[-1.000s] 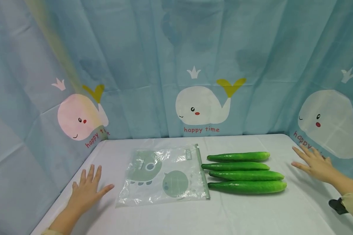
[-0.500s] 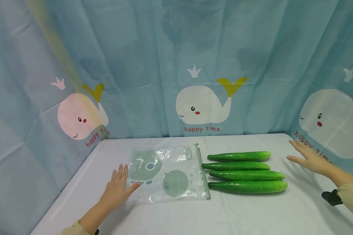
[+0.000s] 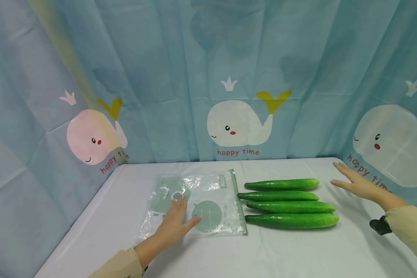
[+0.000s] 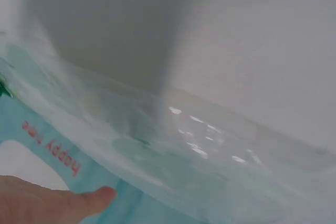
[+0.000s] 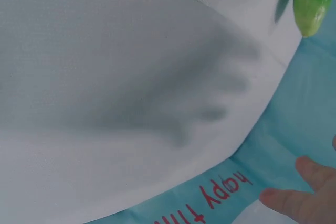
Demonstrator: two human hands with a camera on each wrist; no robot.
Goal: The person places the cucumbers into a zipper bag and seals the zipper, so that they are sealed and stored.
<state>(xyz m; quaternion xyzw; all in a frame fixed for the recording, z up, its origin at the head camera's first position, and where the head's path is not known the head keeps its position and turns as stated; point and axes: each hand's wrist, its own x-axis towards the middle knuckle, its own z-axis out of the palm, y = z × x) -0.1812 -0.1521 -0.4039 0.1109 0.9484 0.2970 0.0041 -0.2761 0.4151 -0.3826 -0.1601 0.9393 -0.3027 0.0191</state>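
A clear zip bag [image 3: 229, 216] with green cartoon prints lies flat on the white table. My left hand [image 3: 172, 224] is over the bag's front part, fingers straight and thumb spread, holding nothing. In the left wrist view a fingertip [image 4: 102, 198] shows at the lower left, with the shiny bag [image 4: 194, 140] behind it. Several green cucumbers lie side by side right of the bag, the nearest cucumber [image 3: 292, 220] being the thickest. Off their right ends, my right hand [image 3: 363, 187] hovers with its fingers extended, casting a shadow on the cloth in the right wrist view.
The white table [image 3: 281, 255] ends at the back against a blue curtain [image 3: 166, 77] printed with whales. The same curtain closes off the left and right sides. The bag's green zip edge [image 3: 239, 202] sits right by the cucumbers' dark ends.
My left hand has moved right, from beside the bag to over it. The right hand has shifted slightly left toward the cucumbers. Bag and cucumbers stay where they were.
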